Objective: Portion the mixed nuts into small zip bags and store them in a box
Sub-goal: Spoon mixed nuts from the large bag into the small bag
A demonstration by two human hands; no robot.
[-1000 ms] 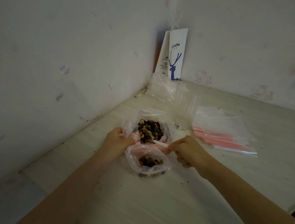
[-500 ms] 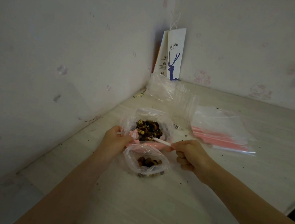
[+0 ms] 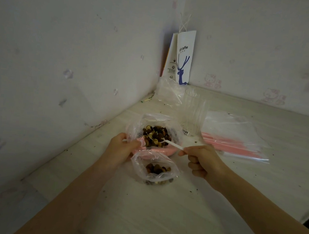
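A large clear bag of mixed nuts (image 3: 156,134) sits open on a pink bowl (image 3: 162,151) near the wall corner. In front of it stands a small zip bag (image 3: 154,170), open and partly filled with nuts. My left hand (image 3: 121,148) pinches the small bag's left rim and holds it open. My right hand (image 3: 201,159) grips the handle of a white plastic spoon (image 3: 168,142), whose bowl lies in the nuts of the large bag.
A pile of empty zip bags with pink strips (image 3: 233,140) lies to the right. A clear plastic box (image 3: 191,116) and crumpled clear wrap (image 3: 168,92) stand behind the nuts. A white paper coffee bag (image 3: 183,57) leans in the corner. Crumbs dot the table (image 3: 160,210).
The spoon's bowl has moved from near the small bag's mouth up into the nuts of the large bag. My left hand has kept its hold on the small bag.
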